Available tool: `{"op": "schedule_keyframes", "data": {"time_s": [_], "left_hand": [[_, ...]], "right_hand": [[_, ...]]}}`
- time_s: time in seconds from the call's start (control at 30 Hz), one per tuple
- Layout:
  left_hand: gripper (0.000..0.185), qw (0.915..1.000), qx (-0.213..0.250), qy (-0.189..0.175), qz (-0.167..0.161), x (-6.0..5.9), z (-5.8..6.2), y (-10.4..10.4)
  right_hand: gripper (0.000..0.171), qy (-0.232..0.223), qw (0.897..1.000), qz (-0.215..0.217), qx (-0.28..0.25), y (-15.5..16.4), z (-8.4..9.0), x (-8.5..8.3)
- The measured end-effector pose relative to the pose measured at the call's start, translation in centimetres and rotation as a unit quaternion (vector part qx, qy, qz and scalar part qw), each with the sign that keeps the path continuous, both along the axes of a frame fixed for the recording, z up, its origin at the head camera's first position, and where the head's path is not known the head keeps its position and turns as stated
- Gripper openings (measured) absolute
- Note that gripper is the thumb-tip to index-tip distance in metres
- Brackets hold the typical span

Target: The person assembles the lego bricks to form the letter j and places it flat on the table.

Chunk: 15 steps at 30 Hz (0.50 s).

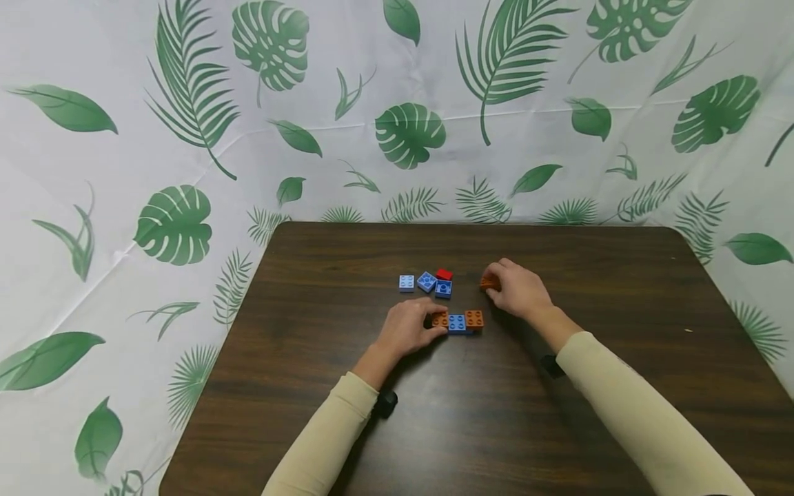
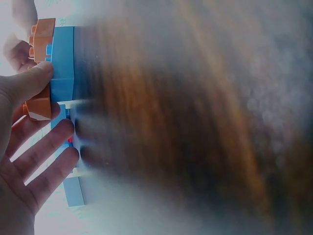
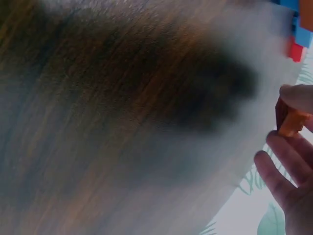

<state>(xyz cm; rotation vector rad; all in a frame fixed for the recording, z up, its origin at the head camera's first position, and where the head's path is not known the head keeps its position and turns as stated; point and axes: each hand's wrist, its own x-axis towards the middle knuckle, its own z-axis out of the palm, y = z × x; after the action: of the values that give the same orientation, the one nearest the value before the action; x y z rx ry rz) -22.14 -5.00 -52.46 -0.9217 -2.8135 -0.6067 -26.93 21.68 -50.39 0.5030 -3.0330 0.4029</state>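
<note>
on dark table [image 1: 558, 413], brick row [image 1: 457, 321] is gripped by left hand [image 1: 406, 329], orange brick [image 1: 489, 281] pinched by right hand [image 1: 517, 289], loose bricks [image 1: 428, 282] between

Left hand [image 2: 22, 166] close up: thumb [image 2: 29, 82] presses blue brick [image 2: 62, 61], orange bricks [image 2: 43, 34] attached beside; dark wooden table [image 2: 195, 122] blurred beyond.

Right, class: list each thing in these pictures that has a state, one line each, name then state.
Left hand: fingers curled, gripping the brick row's left end.
Right hand: pinching a loose orange brick.
Brick row: orange, blue, orange side by side, flat on the table.
Three blue bricks: loose, studs up.
Red brick: loose, beside the blue ones.
</note>
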Motion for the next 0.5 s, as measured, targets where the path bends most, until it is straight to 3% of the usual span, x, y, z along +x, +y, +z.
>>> {"op": "schedule_keyframes", "data": {"time_s": [0.5], "left_hand": [[0.039, 1.0, 0.001, 0.004, 0.008, -1.0, -0.2, 0.8]], "right_hand": [[0.024, -0.033, 0.996, 0.024, -0.084, 1.2, 1.8, 0.9]]}}
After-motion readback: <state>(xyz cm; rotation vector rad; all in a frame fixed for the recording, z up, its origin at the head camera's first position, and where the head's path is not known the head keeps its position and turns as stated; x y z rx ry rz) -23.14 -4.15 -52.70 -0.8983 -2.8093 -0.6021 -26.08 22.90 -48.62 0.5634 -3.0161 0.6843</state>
